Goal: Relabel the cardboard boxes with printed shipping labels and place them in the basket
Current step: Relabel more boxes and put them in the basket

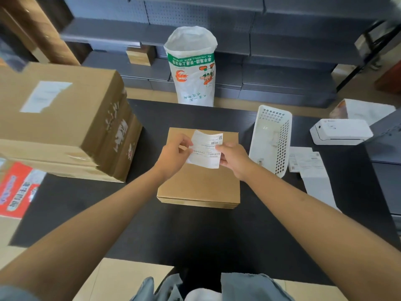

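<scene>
A flat brown cardboard box lies in the middle of the black table. Above its far half I hold a white printed shipping label with barcodes, curled at its top edge. My left hand pinches the label's left side. My right hand pinches its right side. An empty white perforated basket stands just right of the box.
A stack of large cardboard boxes with an old label fills the table's left. A white label printer and loose printed labels sit at the right. A white printed sack stands behind the table before grey shelving.
</scene>
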`<state>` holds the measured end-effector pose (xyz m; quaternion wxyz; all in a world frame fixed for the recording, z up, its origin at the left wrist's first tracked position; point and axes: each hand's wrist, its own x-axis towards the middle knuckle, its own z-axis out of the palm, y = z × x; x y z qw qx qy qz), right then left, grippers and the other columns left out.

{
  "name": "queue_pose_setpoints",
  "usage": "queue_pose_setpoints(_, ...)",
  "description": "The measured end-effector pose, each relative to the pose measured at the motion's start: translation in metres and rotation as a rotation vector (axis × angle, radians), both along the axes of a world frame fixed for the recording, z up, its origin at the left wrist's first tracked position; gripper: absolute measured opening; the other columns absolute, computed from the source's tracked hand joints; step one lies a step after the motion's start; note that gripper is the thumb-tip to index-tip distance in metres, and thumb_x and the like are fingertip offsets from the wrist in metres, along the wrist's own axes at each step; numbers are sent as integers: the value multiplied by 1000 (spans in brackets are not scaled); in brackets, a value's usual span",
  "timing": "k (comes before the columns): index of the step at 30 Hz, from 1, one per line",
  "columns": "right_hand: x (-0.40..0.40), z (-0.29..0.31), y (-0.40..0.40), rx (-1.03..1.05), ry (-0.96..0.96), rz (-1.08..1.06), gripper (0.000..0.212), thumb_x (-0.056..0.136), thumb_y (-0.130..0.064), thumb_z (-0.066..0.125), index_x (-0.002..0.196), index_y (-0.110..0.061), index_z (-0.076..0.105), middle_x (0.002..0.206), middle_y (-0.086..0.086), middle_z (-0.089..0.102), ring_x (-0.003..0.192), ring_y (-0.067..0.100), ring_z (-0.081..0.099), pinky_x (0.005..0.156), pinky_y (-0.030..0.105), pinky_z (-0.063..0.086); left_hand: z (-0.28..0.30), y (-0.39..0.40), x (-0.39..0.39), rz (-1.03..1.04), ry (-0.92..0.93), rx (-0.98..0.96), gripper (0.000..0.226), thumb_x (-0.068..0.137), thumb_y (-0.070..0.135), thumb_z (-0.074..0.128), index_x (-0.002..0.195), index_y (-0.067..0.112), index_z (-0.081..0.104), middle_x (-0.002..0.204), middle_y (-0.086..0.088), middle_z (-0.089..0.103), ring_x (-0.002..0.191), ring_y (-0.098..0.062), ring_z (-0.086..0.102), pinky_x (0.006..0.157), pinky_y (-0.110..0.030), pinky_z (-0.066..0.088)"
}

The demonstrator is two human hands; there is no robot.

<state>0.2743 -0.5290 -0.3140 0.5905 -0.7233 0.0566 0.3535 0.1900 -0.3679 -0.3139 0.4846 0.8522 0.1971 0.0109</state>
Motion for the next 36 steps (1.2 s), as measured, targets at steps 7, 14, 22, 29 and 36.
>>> queue_pose_setpoints(7, 1, -27, 4, -277, -196, 162, 10, 98, -21, 50, 98, -21, 60, 117, 4, 67, 85, 13, 63, 65, 21, 55, -25, -3, -2, -73, 110, 127, 32, 94, 2, 50, 121, 15, 58, 113, -1, 52, 97, -18, 54, 76, -14, 41)
queue_pose_setpoints(14, 7, -41, 0, -462, -364, 274, 18, 96, -21, 56, 106, -12, 68, 125, 5, 65, 91, 14, 65, 51, 8, 38, -37, -1, 9, -65, 142, 165, 34, 90, 0, 50, 120, 14, 60, 112, -1, 52, 93, -16, 53, 74, -14, 41)
queue_pose_setpoints(22, 5, -47, 6, -484, -398, 225, 39, 90, -17, 66, 126, -12, 52, 117, 6, 64, 104, 18, 63, 49, 9, 33, -50, 8, 5, -60, 182, 158, 33, 90, 1, 51, 118, 15, 61, 112, 2, 52, 93, -13, 51, 65, -4, 37)
queue_pose_setpoints(29, 7, -59, 2, -521, -408, 239, 35, 88, -17, 68, 119, -16, 50, 112, 4, 64, 92, 12, 62, 44, 8, 36, -59, 6, 8, -134, 200, 196, 31, 91, 2, 52, 119, 12, 60, 114, -4, 56, 92, -14, 51, 78, -17, 40)
queue_pose_setpoints(36, 0, -60, 5, -612, -530, 255, 36, 90, -20, 65, 120, -17, 46, 111, 3, 61, 98, 18, 62, 62, 17, 49, -67, 5, 3, -179, 173, 388, 30, 91, 9, 54, 119, 15, 60, 123, -9, 47, 110, -24, 48, 94, -29, 44)
